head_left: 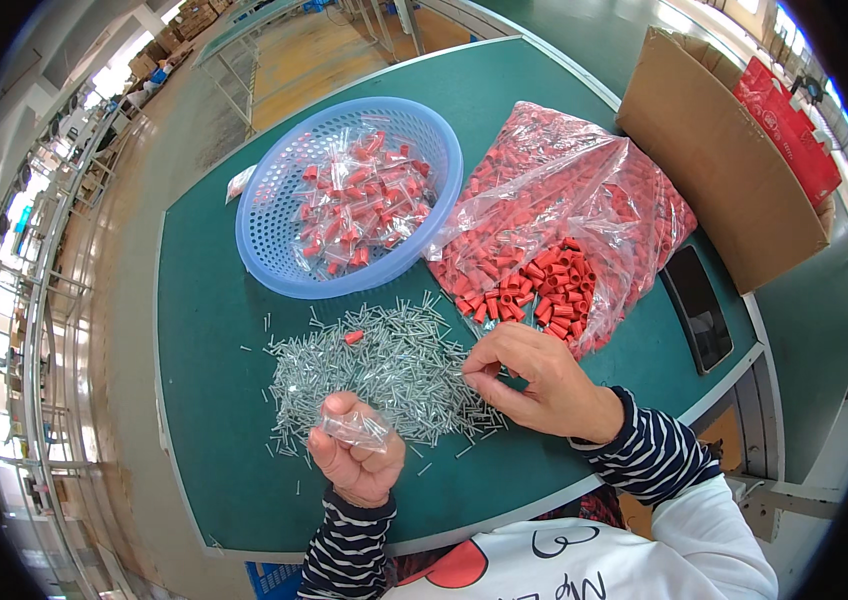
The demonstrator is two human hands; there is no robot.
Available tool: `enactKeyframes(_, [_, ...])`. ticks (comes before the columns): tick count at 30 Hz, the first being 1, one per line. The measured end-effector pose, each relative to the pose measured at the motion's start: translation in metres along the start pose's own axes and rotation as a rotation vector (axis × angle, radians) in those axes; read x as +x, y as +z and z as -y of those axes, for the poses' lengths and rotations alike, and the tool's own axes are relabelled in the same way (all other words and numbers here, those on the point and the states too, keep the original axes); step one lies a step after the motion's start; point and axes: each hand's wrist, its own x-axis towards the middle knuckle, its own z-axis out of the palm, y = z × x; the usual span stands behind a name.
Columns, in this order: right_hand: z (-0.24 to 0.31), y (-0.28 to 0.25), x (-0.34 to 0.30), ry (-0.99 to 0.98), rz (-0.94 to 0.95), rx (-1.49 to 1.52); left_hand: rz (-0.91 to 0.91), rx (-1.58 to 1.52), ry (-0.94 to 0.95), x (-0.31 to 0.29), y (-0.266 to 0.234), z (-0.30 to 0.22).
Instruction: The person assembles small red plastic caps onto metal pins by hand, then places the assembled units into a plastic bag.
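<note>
My left hand (366,478) is closed around a small clear plastic bag (356,430), which lies across its fingers; what is inside cannot be made out. My right hand (554,390) is pinched, thumb against forefinger, at the right edge of a pile of silver screws (374,360). Whatever sits between those fingertips is too small to name. One red plastic sleeve (354,337) lies on the screws. Just beyond my right hand, loose red sleeves (554,285) show at the mouth of a large clear bag (604,200) full of them.
A blue perforated basket (252,235) holds many small clear packets (364,200) with red pieces. Right of the large bag stand a cardboard box (714,160) and a dark phone (696,310). Everything sits on a green table (206,420); a red bag (789,130) is behind the box.
</note>
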Motion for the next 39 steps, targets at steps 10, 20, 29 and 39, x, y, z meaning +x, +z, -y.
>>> enactKeyframes(10, [-0.005,-0.026,-0.001,0.061,0.163,-0.089,-0.158,0.562,0.067,-0.002,0.005,0.004])
enactKeyframes(20, [-0.024,-0.07,-0.007,0.305,0.058,-0.488,-0.205,1.719,0.288,0.0,0.004,0.029])
enactKeyframes(29, [-0.03,-0.039,-0.01,0.203,0.181,-0.923,-0.124,1.895,0.307,0.004,0.002,0.044])
enactKeyframes(39, [-0.036,-0.03,-0.001,0.219,0.174,-0.938,-0.143,1.883,0.285,0.006,0.003,0.048])
